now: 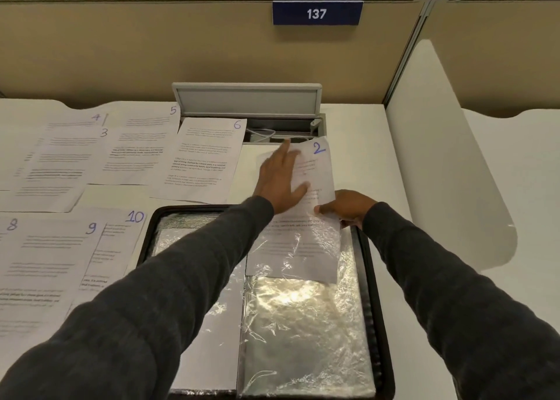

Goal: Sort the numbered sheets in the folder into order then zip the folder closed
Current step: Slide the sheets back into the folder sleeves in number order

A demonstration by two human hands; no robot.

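An open black zip folder [378, 308] with clear plastic sleeves [306, 333] lies on the desk in front of me. Sheet 2 [318, 163] is partly inside the top of the right-hand sleeve, its upper half sticking out. My left hand [280, 184] lies flat on that sheet with fingers straight. My right hand [345, 208] pinches the sheet's right edge at the sleeve opening. Sheets 3 [60, 157], 4 [75, 120], 5 [145, 120], 6 [206, 160], 8 [18, 248], 9 [60, 263] and 10 [121, 236] are spread on the desk at the left.
A grey cable hatch [248, 99] stands open at the back of the desk with white cables inside. A beige partition with a blue sign reading 137 [316, 13] rises behind. A white divider panel [439, 172] stands at the right.
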